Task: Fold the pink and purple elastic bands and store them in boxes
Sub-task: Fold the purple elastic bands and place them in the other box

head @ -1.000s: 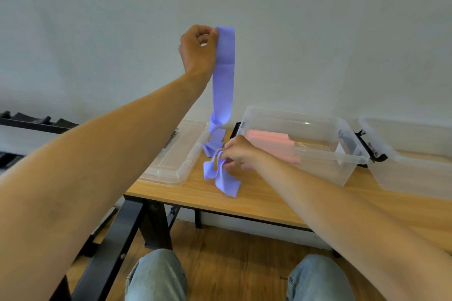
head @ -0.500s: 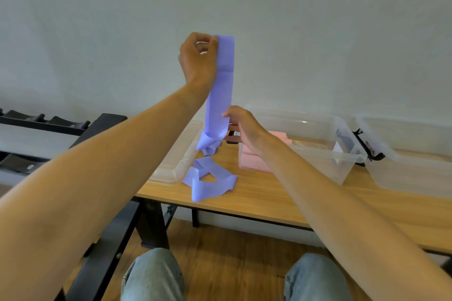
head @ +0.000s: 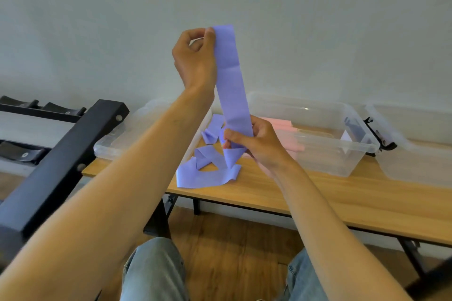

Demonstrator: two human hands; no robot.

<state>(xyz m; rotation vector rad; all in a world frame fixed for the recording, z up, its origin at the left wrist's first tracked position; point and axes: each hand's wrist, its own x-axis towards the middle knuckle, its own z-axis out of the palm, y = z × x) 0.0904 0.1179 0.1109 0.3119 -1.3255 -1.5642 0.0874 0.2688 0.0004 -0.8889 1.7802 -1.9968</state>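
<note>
Over on the left a black metal frame (head: 61, 154) leans by the counter (head: 342, 198), and a clear lid (head: 137, 137) lies flat at the counter's left end, off its box so the boxes can be loaded. The left hand (head: 193, 61) is raised high, thumb and curled fingers pinching the top end of the purple band (head: 232, 85), I'd guess to let the strip hang straight so it can be smoothed for folding. Lower down the right hand (head: 254, 139) closes its grip round the same strip, fingers wrapped in front and thumb behind, holding that stretch taut while the loose tail lies crumpled on the counter beneath. Just behind that hand sits an open clear box (head: 318, 134) with the pink band (head: 286, 129) already folded inside. Something purple shows at that box's right end, too unclear to name. A second clear box (head: 415, 151) stands at the far right.
</note>
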